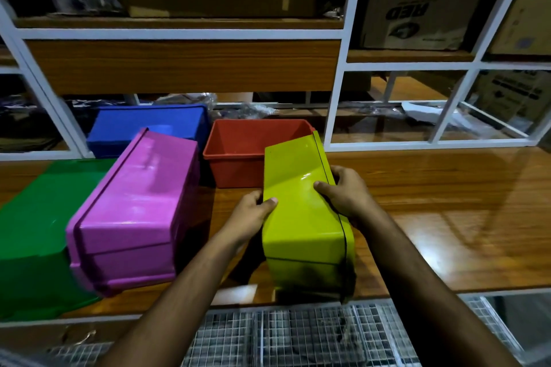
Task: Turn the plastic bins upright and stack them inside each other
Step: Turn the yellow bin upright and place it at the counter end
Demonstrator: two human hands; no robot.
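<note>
A yellow-green bin [301, 211] is tilted on its side near the table's front edge, its rim to the right. My left hand [252, 214] grips its left side and my right hand [343, 191] grips its rim side. Behind it a red bin [238, 152] stands upright and open. A pink bin [134, 211] lies upside down, tilted, to the left. A green bin [32, 217] lies upside down at the far left, partly under the pink one. A blue bin [146, 125] sits upside down at the back left.
The wooden table [432, 217] stretches to the right. A white-framed shelf [337, 62] with cardboard boxes [417, 6] stands behind the table. A wire mesh rack [283, 337] lies below the table's front edge.
</note>
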